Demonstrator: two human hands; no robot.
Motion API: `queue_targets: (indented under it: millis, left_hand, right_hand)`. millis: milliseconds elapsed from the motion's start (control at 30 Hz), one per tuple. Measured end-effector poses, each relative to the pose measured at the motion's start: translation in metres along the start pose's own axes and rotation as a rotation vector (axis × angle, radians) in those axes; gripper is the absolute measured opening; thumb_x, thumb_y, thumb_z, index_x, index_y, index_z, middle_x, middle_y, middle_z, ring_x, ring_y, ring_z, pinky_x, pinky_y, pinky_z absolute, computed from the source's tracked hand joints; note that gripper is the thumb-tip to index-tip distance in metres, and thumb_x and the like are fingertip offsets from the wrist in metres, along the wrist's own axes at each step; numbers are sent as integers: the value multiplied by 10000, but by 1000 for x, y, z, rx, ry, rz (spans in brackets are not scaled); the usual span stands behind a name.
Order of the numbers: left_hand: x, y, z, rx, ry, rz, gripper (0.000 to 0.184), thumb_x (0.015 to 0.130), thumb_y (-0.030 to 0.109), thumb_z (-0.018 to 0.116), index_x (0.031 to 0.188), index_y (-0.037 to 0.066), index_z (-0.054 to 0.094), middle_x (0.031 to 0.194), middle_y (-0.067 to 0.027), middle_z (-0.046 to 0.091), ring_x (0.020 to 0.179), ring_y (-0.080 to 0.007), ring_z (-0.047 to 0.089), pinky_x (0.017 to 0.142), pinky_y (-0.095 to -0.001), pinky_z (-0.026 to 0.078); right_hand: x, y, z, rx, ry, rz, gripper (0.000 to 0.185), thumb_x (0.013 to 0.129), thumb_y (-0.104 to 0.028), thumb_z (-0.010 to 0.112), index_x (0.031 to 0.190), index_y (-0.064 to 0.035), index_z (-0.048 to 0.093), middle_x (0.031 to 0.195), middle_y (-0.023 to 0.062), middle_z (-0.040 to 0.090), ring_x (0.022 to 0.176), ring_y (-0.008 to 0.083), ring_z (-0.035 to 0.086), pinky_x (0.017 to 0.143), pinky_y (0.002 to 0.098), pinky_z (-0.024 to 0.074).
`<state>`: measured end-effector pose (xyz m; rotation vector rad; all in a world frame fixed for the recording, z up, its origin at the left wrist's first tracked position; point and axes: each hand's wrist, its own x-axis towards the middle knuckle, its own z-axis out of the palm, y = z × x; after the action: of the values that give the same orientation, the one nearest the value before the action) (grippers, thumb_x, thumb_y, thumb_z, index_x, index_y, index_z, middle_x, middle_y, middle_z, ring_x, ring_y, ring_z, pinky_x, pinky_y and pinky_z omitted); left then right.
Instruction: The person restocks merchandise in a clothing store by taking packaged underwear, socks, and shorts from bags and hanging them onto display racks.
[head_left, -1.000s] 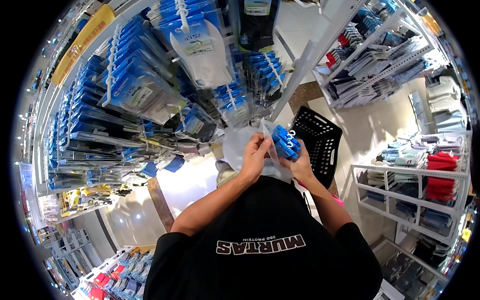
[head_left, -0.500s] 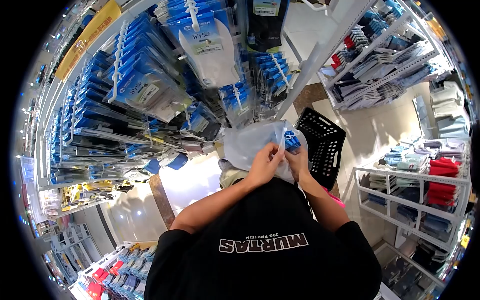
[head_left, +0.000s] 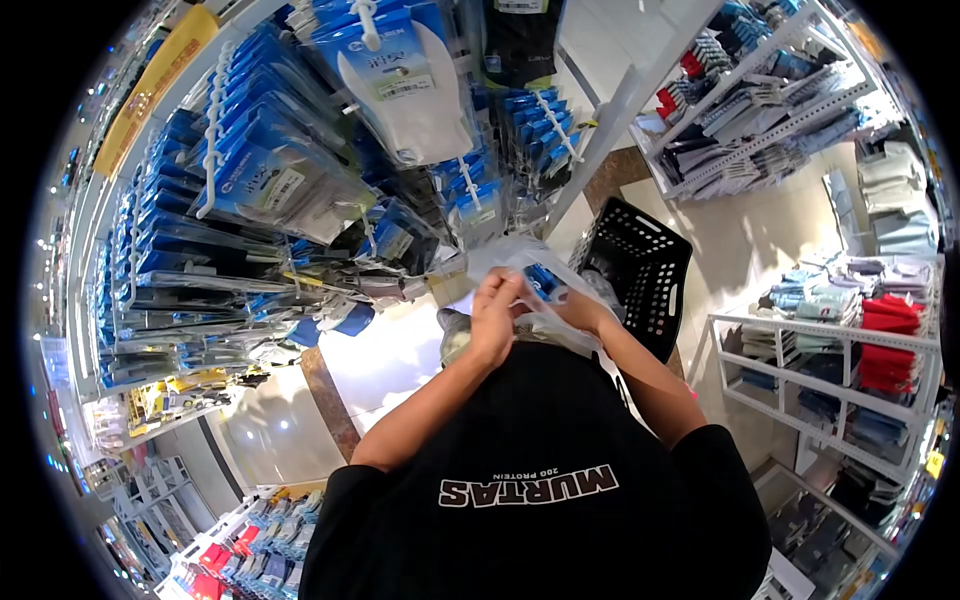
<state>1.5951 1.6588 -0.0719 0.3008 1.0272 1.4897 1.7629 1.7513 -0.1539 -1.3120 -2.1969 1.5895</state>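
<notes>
Shop floor (head_left: 755, 225) below an open plastic bag (head_left: 503, 255)

Blue pieces (head_left: 541, 282) lie inside the bag, between the hands, long axis unclear. Left hand (head_left: 495, 316) pinches the bag's rim; right hand (head_left: 581, 308) reaches inside beside them, its grip hidden.

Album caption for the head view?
Left hand pinching a bag, right hand at its mouth, black basket nearby.

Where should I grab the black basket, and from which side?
Probably by the rim along its right, reaching in from your right. The black basket has its mouth open, and its right edge shows unobstructed, while the plastic bag and your right hand crowd its left. I can't make out a handle.
</notes>
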Motion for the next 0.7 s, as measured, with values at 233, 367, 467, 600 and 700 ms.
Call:
queue_targets:
  millis: [233,367,467,600,700]
  left_hand:
    - [5,-12,-7,141,28,-13,102,1002,209,537,970,112,538,860,4,572,755,-102,563,688,-276,482]
    - [1,-20,-3,264,-284,-34,165,1017,240,529,953,88,540,839,22,559,729,-76,539,664,-242,440]
    - [-2,-21,0,372,-426,-105,199,1020,256,528,959,68,546,838,12,564,746,-74,538,692,-246,444]
    - [-3,-21,-7,336,-419,-163,183,1013,240,535,987,62,570,862,-3,588,798,-84,565,729,-253,463]
    - [-2,-19,-23,302,-198,-62,153,1003,223,524,975,81,575,876,-11,605,808,-114,590,744,-286,485]
  right_hand:
    - [10,-20,-1,-212,165,22,652,749,-426,742,1243,-28,589,1267,242,583,1179,378,554,993,424,442]
    - [22,-13,5,-358,143,-31,519,788,-450,680,1075,-20,641,1085,243,653,1033,399,618,865,471,484]
    - [25,22,21,-77,111,4,398,785,-380,651,980,-32,662,964,229,674,961,427,625,772,490,483]
    - [36,10,27,-269,114,-125,396,774,-330,655,1034,-31,648,1006,233,666,981,421,621,804,488,484]
    - [31,8,34,-370,102,-186,416,768,-276,657,1101,-29,625,1075,238,647,1025,416,606,856,481,477]
